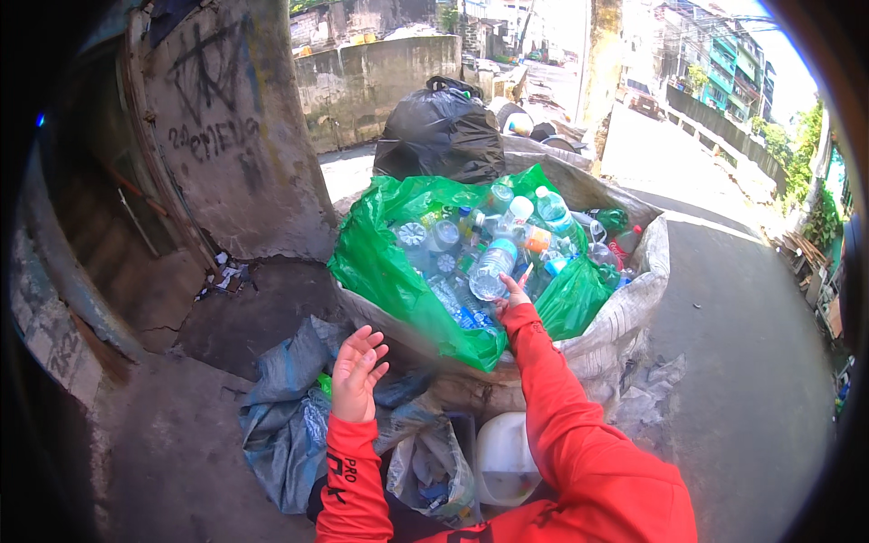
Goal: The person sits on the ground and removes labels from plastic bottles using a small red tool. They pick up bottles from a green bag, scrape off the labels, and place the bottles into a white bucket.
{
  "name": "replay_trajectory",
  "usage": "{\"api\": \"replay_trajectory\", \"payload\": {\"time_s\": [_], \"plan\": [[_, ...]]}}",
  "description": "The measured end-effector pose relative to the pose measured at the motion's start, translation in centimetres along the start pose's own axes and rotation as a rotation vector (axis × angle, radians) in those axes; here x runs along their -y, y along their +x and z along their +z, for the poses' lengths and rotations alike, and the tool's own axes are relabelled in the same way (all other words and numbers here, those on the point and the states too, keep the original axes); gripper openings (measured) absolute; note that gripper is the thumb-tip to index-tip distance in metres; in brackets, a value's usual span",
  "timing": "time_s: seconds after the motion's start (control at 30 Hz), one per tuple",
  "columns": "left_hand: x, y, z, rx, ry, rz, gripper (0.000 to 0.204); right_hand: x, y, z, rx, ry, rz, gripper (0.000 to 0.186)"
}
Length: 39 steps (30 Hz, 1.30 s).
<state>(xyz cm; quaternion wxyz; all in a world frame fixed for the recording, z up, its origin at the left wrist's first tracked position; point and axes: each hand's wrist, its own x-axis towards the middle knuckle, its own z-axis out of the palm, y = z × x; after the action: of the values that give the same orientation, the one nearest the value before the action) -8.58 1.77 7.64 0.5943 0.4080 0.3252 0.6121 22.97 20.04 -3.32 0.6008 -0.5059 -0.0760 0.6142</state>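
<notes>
My right hand is at a clear plastic bottle with a blue label, its fingers closed around the bottle's near end. The bottle lies tilted on a heap of plastic bottles inside a green plastic bag. My left hand is raised to the left of the bag's near side, palm partly turned up, fingers apart, holding nothing. Around the green bag stands a large whitish woven sack with its mouth wide open. Part of my right fingers is hidden by the hand and the bottles.
A full black garbage bag rests behind the green one. Below my hands are a grey-blue woven sack, a clear plastic bag and a whitish plastic container. A concrete wall rises at left; a road runs along the right.
</notes>
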Motion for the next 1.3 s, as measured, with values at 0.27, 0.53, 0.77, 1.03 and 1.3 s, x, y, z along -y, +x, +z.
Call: {"api": "replay_trajectory", "payload": {"time_s": [0.27, 0.53, 0.77, 1.03, 1.3], "plan": [[2.0, 0.6, 1.5, 0.074, 0.043, -0.047, 0.038, 1.8, -13.8, -2.6, 0.491, -0.093, -0.468, 0.078], [2.8, 0.5, 2.2, 0.187, -0.008, 0.040, 0.056, -3.1, -23.6, -2.3, 0.807, -0.377, -0.632, 0.088], [3.5, -0.3, 1.3, 0.229, -0.105, -0.006, 0.073, -6.9, -27.6, -1.4, 0.741, -1.008, -0.704, 0.089], [3.1, -0.2, 1.5, 0.134, -0.122, 0.031, 0.072, -4.4, -29.6, 0.5, 0.669, -0.696, -0.576, 0.036], [3.5, -0.2, 1.9, 0.232, -0.299, 0.048, 0.074, -5.0, -31.2, 2.6, 0.512, -0.878, -0.986, 0.040]]}}
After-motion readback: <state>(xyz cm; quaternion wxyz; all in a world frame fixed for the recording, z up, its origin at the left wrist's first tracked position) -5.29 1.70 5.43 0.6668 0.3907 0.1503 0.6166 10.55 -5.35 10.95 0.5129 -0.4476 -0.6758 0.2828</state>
